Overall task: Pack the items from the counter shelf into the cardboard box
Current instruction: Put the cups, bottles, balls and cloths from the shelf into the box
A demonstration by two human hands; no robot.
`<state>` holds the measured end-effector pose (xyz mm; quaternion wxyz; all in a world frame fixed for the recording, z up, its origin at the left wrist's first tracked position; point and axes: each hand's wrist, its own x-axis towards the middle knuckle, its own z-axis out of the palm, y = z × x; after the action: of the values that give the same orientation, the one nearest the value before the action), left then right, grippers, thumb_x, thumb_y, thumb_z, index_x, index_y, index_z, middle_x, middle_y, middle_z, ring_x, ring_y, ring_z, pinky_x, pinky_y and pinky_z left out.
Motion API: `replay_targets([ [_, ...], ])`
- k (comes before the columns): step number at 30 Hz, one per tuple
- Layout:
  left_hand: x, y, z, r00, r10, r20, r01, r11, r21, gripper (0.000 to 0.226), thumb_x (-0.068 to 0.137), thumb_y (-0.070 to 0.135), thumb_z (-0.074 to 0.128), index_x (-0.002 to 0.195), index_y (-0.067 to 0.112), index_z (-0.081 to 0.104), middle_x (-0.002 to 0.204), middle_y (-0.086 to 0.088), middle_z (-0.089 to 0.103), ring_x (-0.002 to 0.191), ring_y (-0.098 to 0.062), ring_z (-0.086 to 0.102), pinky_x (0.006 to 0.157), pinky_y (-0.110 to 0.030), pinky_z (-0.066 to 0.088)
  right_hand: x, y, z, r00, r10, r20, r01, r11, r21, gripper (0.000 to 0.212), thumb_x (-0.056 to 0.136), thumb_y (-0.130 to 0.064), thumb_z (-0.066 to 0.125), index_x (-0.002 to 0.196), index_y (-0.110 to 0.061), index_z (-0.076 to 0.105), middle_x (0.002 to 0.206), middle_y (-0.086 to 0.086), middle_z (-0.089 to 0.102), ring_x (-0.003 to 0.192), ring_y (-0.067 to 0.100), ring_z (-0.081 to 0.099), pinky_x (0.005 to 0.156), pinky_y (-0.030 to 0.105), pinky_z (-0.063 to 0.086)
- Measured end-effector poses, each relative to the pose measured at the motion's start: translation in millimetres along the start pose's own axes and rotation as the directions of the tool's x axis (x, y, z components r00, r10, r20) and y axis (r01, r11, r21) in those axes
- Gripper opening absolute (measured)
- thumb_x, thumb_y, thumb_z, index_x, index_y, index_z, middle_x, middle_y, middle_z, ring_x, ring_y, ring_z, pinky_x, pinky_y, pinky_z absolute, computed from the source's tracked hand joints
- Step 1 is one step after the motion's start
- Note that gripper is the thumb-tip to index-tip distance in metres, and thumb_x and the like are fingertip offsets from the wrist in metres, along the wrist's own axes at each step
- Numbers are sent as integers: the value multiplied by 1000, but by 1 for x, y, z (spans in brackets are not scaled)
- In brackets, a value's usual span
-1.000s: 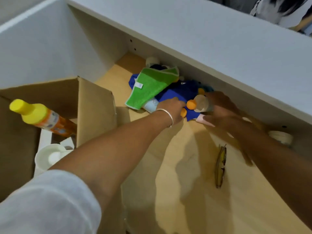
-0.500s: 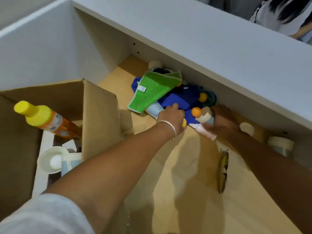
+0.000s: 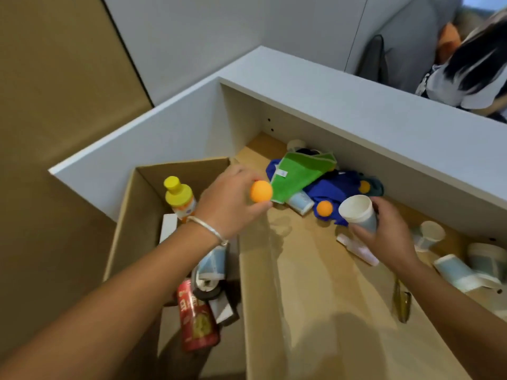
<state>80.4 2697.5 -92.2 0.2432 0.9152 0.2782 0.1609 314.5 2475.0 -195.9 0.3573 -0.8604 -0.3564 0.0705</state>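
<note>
Cardboard box (image 3: 129,215) sits open on the left, pushed right up against the wooden shelf (image 3: 307,283), so anything lifted off only has a short hop over the box wall. Left hand (image 3: 230,204) is closed on an orange ball (image 3: 261,191), pinched at the fingertips, right over the edge between shelf and box, so I'd guess it's about to get dropped in. Right hand (image 3: 384,231) is wrapped around a paper cup (image 3: 358,212), held tipped with the mouth facing up-left, just above the shelf.

Already in the box: a yellow-capped bottle (image 3: 179,198) standing at the back, a red can (image 3: 196,319) lying down nearer the front, and some white and grey bits I can't identify.

Plenty still on the shelf. A green cloth (image 3: 299,174) lies over a blue cloth (image 3: 329,187), with another orange ball (image 3: 324,207) on the blue and a third one (image 3: 364,186) further back. More cups (image 3: 428,235) lie scattered on the right, sunglasses (image 3: 402,303) near the front, and a small pinkish tube (image 3: 356,248) sits just under the right hand. That overhanging grey countertop (image 3: 384,119) is the annoying part; the back stuff is tucked under it.
</note>
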Motion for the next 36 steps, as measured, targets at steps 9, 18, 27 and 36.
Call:
replay_targets([
  [9,-94,-94,-79,987,-155,-44,158,985,74,44,72,41,78,110,26,62,111,7,54,100,-10,54,81,-30,45,-39,-148,39,976,-216,22,210,966,152,77,69,-37,81,133,-38,38,122,-27,48,109,-11,45,86,14,38],
  [18,-125,-128,-93,979,-200,30,194,972,136,55,76,48,71,124,26,56,123,8,52,110,-11,50,83,-29,44,-51,-246,81,924,-364,115,340,922,185,86,72,-46,75,142,-38,26,123,-26,48,111,-14,44,86,4,34],
  [27,-114,-124,-90,997,-60,-44,64,995,78,60,81,47,66,134,31,44,128,10,49,111,-8,51,82,-24,46,-33,-216,65,963,-264,-62,271,950,153,62,81,-39,67,136,-31,41,122,-13,55,111,-3,50,91,19,41],
  [36,-67,-51,-49,984,159,-74,-152,984,94,75,81,46,65,145,28,29,143,4,37,129,-12,37,99,-29,40,-25,-87,29,998,-64,21,66,985,-161,73,78,-34,75,140,-19,41,137,4,49,122,20,47,94,31,39],
])
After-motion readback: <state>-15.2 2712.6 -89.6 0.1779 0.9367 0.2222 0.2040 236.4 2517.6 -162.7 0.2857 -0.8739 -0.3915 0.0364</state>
